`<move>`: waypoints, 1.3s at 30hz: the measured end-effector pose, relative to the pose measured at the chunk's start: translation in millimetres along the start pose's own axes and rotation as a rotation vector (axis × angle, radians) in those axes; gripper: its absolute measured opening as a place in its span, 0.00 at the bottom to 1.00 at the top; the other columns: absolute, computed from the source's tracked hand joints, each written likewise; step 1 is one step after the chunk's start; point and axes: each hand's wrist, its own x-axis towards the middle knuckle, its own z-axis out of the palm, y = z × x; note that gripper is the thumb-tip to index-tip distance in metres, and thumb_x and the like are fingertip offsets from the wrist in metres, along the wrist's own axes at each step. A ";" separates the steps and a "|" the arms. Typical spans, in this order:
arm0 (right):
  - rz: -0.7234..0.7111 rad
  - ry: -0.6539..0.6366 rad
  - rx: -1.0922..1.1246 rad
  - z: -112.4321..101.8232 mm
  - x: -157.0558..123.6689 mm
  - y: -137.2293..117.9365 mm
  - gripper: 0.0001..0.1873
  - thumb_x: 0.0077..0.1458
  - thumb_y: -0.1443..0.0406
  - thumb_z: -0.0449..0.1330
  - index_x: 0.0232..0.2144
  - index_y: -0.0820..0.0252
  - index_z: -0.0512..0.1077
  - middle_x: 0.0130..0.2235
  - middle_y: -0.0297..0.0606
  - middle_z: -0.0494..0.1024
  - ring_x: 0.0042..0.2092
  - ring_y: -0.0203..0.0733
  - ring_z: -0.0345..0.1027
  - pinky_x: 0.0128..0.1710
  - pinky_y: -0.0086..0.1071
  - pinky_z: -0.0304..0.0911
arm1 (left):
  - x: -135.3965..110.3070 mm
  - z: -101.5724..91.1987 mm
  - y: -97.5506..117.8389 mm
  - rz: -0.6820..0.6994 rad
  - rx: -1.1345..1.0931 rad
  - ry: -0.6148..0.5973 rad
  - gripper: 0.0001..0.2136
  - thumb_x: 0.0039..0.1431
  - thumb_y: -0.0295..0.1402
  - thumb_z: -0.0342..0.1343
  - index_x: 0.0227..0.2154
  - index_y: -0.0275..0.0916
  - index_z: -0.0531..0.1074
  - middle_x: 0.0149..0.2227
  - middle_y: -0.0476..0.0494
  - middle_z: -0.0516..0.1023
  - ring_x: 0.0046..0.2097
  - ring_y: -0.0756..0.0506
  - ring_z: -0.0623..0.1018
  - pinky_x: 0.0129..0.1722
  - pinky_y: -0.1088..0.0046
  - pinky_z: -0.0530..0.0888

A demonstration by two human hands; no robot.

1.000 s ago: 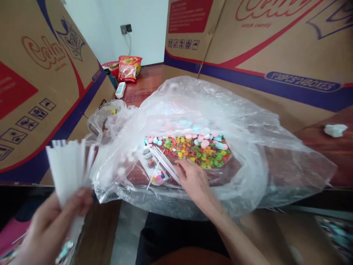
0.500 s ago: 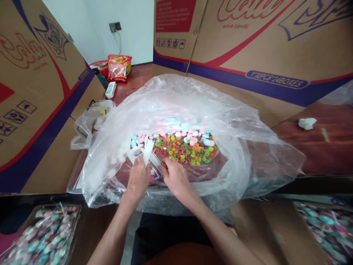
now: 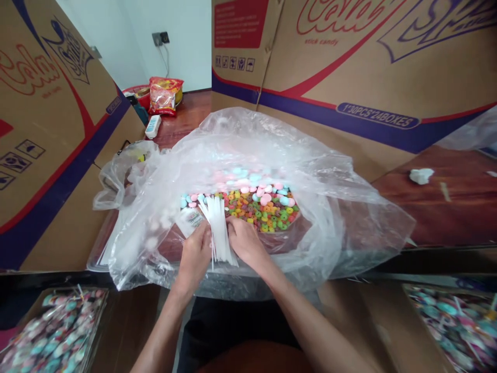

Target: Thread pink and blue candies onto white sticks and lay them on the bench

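Note:
A fanned bundle of thin white sticks [image 3: 219, 228] stands between my two hands, its upper ends spread apart. My left hand [image 3: 195, 252] grips its left side, fingers curled. On the other side my right hand [image 3: 247, 241] is closed against the bundle, its fingertips partly hidden. Left of the sticks lies a white printed packet [image 3: 189, 219]. Just beyond my hands are colourful ring-shaped candies [image 3: 267, 213], with pink and blue round candies [image 3: 266, 199] behind them. All this sits in the opening of a large clear plastic bag [image 3: 330, 171], whose film veils some candies.
Tall cardboard cartons [image 3: 341, 77] stand behind and at left. A red snack bag [image 3: 163, 96] and a small white box [image 3: 152, 127] are at the back left. Crumpled white tissue [image 3: 421, 176] lies at right. Below, boxes of wrapped candies [image 3: 58, 331] flank me.
The sticks have turned and now show as a broad upright fan between my hands. The colourful printed piece beneath my hands is no longer visible. The view has shifted slightly.

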 end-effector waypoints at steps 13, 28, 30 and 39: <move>0.044 0.093 -0.270 35.8 -8.6 -30.5 0.13 0.69 0.63 0.49 0.47 0.65 0.69 0.44 0.54 0.79 0.46 0.51 0.76 0.39 0.36 0.69 | -28.8 12.5 -47.2 0.444 0.436 0.226 0.24 0.65 0.22 0.45 0.63 0.37 0.62 0.53 0.32 0.76 0.58 0.37 0.72 0.57 0.52 0.74; 0.001 0.089 -0.198 17.6 2.3 -24.5 0.15 0.65 0.68 0.50 0.41 0.62 0.77 0.43 0.49 0.81 0.43 0.51 0.78 0.39 0.36 0.67 | -5.6 -43.5 -46.9 0.520 0.256 0.202 0.13 0.65 0.28 0.52 0.48 0.42 0.76 0.46 0.40 0.82 0.48 0.42 0.80 0.50 0.63 0.77; 0.032 0.095 -0.150 12.6 4.3 -22.0 0.15 0.65 0.68 0.50 0.40 0.63 0.77 0.40 0.49 0.82 0.42 0.50 0.78 0.39 0.36 0.66 | 6.7 -34.2 -20.7 0.499 0.184 0.255 0.11 0.65 0.28 0.52 0.46 0.41 0.78 0.43 0.41 0.82 0.44 0.44 0.81 0.46 0.67 0.78; 0.135 0.106 0.779 -16.1 -34.7 54.4 0.09 0.61 0.62 0.50 0.28 0.56 0.62 0.14 0.24 0.63 0.15 0.33 0.56 0.17 0.25 0.51 | 107.3 47.4 63.4 0.807 0.348 -0.306 0.21 0.61 0.19 0.48 0.50 0.46 0.77 0.56 0.40 0.74 0.54 0.41 0.73 0.52 0.60 0.75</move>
